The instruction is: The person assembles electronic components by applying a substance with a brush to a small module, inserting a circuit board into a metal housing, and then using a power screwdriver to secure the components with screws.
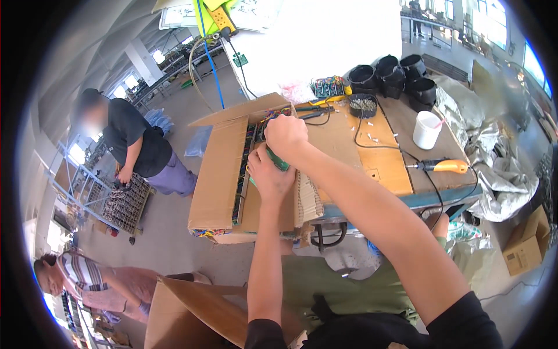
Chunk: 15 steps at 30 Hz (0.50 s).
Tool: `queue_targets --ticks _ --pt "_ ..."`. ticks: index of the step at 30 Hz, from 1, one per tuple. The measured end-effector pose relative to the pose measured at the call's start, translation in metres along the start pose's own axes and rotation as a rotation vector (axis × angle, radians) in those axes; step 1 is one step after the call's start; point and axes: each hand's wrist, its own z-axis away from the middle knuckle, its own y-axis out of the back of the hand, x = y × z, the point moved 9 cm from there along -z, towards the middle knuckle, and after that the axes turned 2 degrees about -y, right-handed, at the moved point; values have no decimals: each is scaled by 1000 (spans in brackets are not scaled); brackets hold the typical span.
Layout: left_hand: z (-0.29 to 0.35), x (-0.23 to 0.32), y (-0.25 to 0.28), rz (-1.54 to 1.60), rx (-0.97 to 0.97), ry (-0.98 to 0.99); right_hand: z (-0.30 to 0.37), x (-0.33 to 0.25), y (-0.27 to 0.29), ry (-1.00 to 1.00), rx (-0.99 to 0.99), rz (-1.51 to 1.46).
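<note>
An open cardboard box [218, 192] stands at the left end of the workbench, with dark boards and coloured wires [249, 139] along its inner side. Both of my hands are over its opening. My left hand [271, 174] is closed around a green circuit board [277, 160], part of which shows between my hands. Just above it, my right hand [286, 137] is closed in a fist near the bundled wires at the box's far end. Whatever its fingers hold is hidden from view.
On the bench are a dark bowl of small parts [363, 106], black cups [390, 75], a white tub [427, 130], a yellow power screwdriver [447, 166] with a cord, and wired boards [329, 87]. Two people stand at left. Another carton [192, 314] sits near my left arm.
</note>
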Motion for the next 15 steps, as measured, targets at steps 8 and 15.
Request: queue_targets --ticks 8,15 --pt "9 -30 -27 195 -33 187 -34 116 29 -331 163 -649" --pt "6 19 24 290 -262 28 73 142 7 -527 -416 -1863"
